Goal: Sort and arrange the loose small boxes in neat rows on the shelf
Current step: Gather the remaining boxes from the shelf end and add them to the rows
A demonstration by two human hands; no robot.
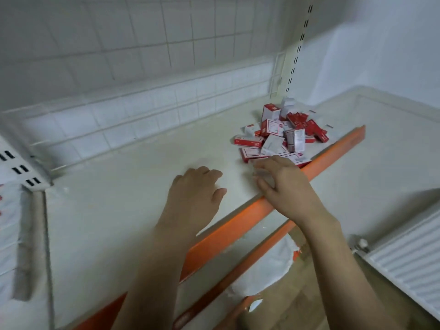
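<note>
While the small boxes (pixel 281 134) lie heaped at the shelf's (pixel 142 177) right end against its orange lip (pixel 333 151), the right hand (pixel 283 184) pinches a blurred box beside the heap; the left hand (pixel 197 189) rests empty, fingers loosely curled, over bare shelf, probably marking the row's start.

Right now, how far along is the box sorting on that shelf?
Barely begun. No neat row is visible anywhere on the shelf; the red and white boxes all lie jumbled in one pile by the orange front edge. The right hand seems to hold a blurred small box beside the pile; the left hand rests empty. Nearly everything remains.
</note>
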